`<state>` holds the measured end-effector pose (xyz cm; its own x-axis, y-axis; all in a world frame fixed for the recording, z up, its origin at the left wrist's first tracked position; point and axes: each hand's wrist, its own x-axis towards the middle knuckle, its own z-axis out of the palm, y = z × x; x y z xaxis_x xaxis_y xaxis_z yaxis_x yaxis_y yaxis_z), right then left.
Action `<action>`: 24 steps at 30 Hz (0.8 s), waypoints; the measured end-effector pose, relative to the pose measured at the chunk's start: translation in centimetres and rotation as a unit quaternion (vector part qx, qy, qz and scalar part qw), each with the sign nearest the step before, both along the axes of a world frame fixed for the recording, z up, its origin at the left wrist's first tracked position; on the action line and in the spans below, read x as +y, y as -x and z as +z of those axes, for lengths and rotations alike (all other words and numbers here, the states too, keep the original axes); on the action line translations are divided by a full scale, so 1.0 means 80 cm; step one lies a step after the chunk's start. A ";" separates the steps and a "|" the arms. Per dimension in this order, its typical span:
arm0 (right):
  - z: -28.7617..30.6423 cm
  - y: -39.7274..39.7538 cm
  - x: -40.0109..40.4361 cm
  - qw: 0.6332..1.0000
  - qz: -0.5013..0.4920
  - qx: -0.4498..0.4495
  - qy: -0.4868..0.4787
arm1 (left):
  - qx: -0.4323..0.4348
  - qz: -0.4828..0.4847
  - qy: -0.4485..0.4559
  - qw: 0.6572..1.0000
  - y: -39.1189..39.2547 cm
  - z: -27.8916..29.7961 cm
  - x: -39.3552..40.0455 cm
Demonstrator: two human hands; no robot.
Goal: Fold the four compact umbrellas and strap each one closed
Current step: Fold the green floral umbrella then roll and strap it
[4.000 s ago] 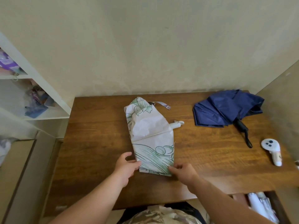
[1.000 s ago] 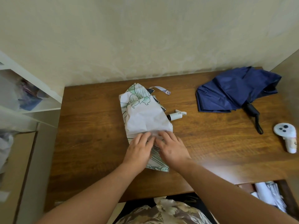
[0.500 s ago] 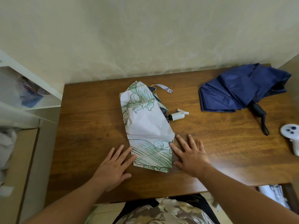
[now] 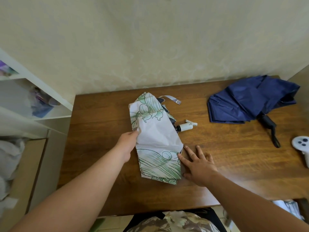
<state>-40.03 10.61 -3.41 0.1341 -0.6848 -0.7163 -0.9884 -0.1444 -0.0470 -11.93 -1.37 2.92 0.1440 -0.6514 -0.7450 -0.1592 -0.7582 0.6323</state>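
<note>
Left hand (image 4: 127, 142) pinches the near-left edge of the white floral umbrella (image 4: 155, 139), fingers curled onto the cloth. Right hand (image 4: 198, 164) lies flat and spread on the counter (image 4: 100, 148), fingertips touching the canopy's right edge. The umbrella lies flattened between the two hands, its white handle (image 4: 186, 126) protruding beyond the right hand, its closure strap (image 4: 172, 99) loose at the far end.

Assessment: canopy cloth is thin, soft and likely slippery; pleats will spring open unless pressed. The ribs inside are stiff and should not be bent. Best hold appears to be the handle with one hand while the other wraps the cloth round the shaft, then takes the strap end.

Well to the right of the right hand lies a navy umbrella (image 4: 250, 101), unfolded, black handle (image 4: 269, 124) toward the person. A white controller (image 4: 302, 146) sits further right. Neither obstructs the work. A shelf (image 4: 50, 113) stands left of the left hand.
</note>
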 end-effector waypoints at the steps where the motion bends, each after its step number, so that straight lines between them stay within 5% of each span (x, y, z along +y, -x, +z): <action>1: 0.003 0.000 -0.002 1.000 -0.003 -0.004 -0.008 | 0.004 -0.006 -0.005 1.000 0.001 -0.001 0.001; 6: 0.025 0.010 -0.017 0.976 -0.159 -0.149 -0.016 | 0.010 -0.027 0.085 0.996 0.003 0.004 0.022; 11: 0.073 0.015 -0.038 0.843 -0.434 -0.282 0.145 | 0.069 -0.040 0.060 0.995 -0.009 0.016 0.054; 15: 0.105 -0.012 -0.053 0.780 -0.468 -0.383 0.158 | 0.077 -0.054 0.083 0.992 -0.015 0.018 0.077; 20: 0.129 -0.053 -0.063 0.785 -0.427 -0.437 0.099 | 0.017 -0.100 0.131 0.986 -0.015 0.014 0.094; 24: 0.138 -0.075 -0.069 0.755 -0.432 -0.480 0.115 | -0.027 -0.081 0.180 0.980 -0.007 0.018 0.091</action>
